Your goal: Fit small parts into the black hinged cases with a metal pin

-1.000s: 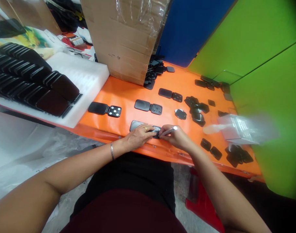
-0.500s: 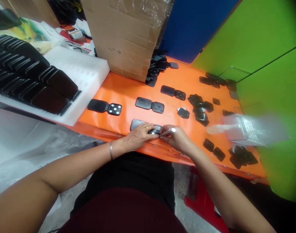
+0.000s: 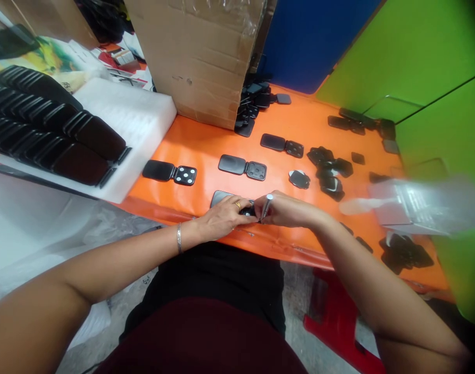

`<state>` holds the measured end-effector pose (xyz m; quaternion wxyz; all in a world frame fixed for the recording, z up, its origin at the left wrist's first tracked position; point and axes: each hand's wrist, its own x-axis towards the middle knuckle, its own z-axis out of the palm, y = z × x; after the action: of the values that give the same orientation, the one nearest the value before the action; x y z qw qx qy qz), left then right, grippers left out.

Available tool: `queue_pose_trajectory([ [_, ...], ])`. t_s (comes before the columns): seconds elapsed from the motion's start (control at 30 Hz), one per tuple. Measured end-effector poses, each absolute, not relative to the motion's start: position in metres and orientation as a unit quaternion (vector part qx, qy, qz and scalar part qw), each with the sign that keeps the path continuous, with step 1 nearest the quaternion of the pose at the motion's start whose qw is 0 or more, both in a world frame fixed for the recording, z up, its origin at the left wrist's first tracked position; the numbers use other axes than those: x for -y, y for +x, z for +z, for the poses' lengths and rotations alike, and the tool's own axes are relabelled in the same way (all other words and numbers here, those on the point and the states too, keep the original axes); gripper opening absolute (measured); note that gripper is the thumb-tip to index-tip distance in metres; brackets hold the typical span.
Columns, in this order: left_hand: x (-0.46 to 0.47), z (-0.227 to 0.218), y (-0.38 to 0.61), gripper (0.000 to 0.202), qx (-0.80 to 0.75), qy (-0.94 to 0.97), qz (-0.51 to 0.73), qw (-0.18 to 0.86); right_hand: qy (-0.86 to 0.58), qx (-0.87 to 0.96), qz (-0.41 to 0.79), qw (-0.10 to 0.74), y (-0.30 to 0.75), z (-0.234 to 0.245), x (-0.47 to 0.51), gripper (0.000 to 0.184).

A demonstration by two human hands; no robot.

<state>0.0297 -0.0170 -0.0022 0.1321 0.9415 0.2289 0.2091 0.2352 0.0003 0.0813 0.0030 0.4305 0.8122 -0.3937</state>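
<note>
At the table's front edge lies a black hinged plate (image 3: 219, 197), partly covered by my hands. My left hand (image 3: 224, 215), with a ring on one finger, presses down over it and holds it with curled fingers. A slim silver pen-like tool (image 3: 266, 204) stands nearly upright in the pinch of my right hand (image 3: 286, 210). Its lower end meets the plate's right section near my left fingertips; the exact contact point is hidden. Beyond my hands rest similar hinged plates: one with bare recesses (image 3: 243, 167) and one with white dots (image 3: 171, 172).
Left, a white foam block (image 3: 147, 106) carries rows of black pieces (image 3: 81, 161). A tall cardboard box (image 3: 198, 67) stands behind. Loose black parts (image 3: 329, 166) lie to the right, near a blurred clear box (image 3: 420, 205). A green panel (image 3: 436, 52) borders the right side.
My right hand has turned, its forearm and elbow swinging outward to the right. The tool has gone from slanted to nearly upright. My left hand stays on the plate; the view shifts slightly.
</note>
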Motion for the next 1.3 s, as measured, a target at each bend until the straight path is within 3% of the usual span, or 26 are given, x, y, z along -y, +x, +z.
queue_pose_trajectory([
  [0.2, 0.017, -0.004, 0.029, 0.028, -0.234, 0.941, 0.215, 0.121, 0.454, -0.751, -0.48, 0.0, 0.265, 0.075, 0.016, 0.006],
  [0.23, 0.017, -0.005, 0.028, 0.028, -0.23, 0.942, 0.216, 0.117, 0.477, -0.72, -0.504, -0.037, 0.272, 0.074, 0.022, 0.002],
  [0.4, 0.017, -0.004, 0.026, 0.031, -0.214, 0.946, 0.221, 0.098, 0.578, -0.552, -0.522, -0.297, 0.272, 0.068, 0.044, 0.025],
  [0.5, 0.019, -0.002, 0.026, 0.031, -0.226, 0.943, 0.223, 0.098, 0.589, -0.531, -0.494, -0.357, 0.259, 0.056, 0.041, 0.028],
  [0.63, 0.02, -0.002, 0.027, 0.029, -0.234, 0.94, 0.224, 0.111, 0.589, -0.575, -0.464, -0.327, 0.248, 0.042, 0.031, 0.025],
  [0.87, 0.023, -0.001, 0.036, 0.024, -0.286, 0.908, 0.256, 0.166, 0.569, -0.73, -0.285, -0.251, 0.241, 0.039, 0.03, 0.006],
  [1.3, 0.03, 0.002, 0.047, 0.033, -0.33, 0.91, 0.227, 0.104, 0.557, -0.744, -0.337, -0.15, 0.242, 0.063, 0.015, 0.005],
])
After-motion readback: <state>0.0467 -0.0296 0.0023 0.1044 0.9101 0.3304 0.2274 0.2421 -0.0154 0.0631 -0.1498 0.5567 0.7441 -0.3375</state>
